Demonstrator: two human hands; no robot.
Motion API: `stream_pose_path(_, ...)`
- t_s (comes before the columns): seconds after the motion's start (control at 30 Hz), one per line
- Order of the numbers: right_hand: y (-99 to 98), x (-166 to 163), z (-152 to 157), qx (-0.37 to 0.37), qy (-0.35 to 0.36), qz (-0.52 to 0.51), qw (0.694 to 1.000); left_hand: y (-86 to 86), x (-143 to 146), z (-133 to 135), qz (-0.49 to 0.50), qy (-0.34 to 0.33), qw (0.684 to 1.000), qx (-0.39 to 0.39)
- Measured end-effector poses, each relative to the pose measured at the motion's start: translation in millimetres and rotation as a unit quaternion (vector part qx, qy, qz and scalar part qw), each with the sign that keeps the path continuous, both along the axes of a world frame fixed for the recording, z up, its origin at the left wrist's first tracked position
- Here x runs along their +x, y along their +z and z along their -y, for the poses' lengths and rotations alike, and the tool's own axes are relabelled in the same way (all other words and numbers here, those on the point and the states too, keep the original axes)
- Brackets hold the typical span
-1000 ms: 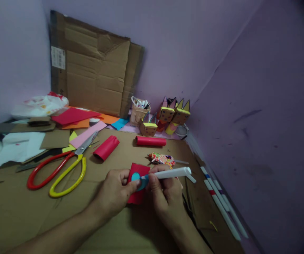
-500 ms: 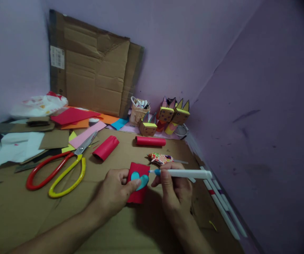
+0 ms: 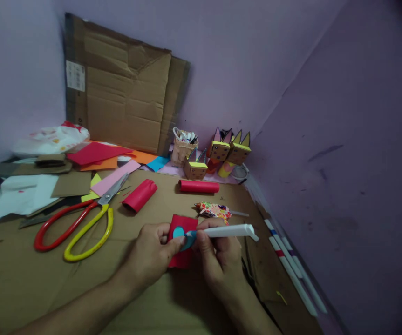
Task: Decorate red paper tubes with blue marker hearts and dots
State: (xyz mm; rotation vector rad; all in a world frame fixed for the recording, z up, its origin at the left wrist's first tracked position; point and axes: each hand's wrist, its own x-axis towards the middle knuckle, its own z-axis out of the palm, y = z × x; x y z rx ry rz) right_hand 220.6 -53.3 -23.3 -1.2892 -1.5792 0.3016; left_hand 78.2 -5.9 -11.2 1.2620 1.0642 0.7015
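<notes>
The red paper tube point(image 3: 182, 222) lies on the cardboard work mat point(image 3: 29, 279) in the lower middle of the view, between the person's two hands. It carries one blue heart point(image 3: 178, 232).

The left hand point(image 3: 150, 256) is closed on the tube from the 9 o'clock side, with its thumb pressed on the front beside the heart and its fingers curled round the back. The right hand point(image 3: 218, 260) is closed round one white pen point(image 3: 230, 231). Its fingers pinch the pen near the blue tip, which touches the heart's right edge, and the barrel points to 3 o'clock.

From the held tube:
- One pair of scissors point(image 3: 82, 225), with one red and one yellow handle, lies at 9 o'clock.
- Two more red tubes lie on their sides, one point(image 3: 140, 194) at 11 o'clock and one point(image 3: 199, 186) at 12 o'clock.
- One patterned paper piece point(image 3: 214, 210) is just beyond the right hand, at 1 o'clock.
- One small basket point(image 3: 182, 150) stands farther off at 12 o'clock, with three paper figures with pointed ears beside it: point(image 3: 196, 168), point(image 3: 221, 150) and point(image 3: 240, 152).
- About three white pens point(image 3: 291, 272) lie along the wall at 3 to 4 o'clock.

One cardboard sheet point(image 3: 127, 102) leans on the back wall. Loose coloured paper point(image 3: 96, 152) and one plastic bag point(image 3: 52, 138) are at 10 o'clock.
</notes>
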Motion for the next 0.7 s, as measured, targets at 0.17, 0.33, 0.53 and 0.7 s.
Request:
stream_pose_path(0.17, 2.0, -0.4, -1.4, 0.023, -0.012, 0.02, 0.999, 1.4, 0.7, 0.1, 0.013, -0.001, 1.0, -0.004)
stream_pose_path(0.33, -1.9, 0.6, -2.0, 0.012, -0.011, 0.0, 1.0, 1.5, 1.1, 0.2, 0.021, -0.001, 1.0, -0.006)
stream_pose_path(0.53, -2.5, 0.5, -2.6, 0.008, -0.02, -0.014, 1.0, -2.7, -0.8, -0.2, 0.006, -0.005, 1.0, 0.01)
stream_pose_path(0.7, -2.9, 0.9, -3.8, 0.005, -0.027, -0.029, 0.999, -4.0, -2.5, -0.1, 0.009, -0.014, 1.0, -0.005)
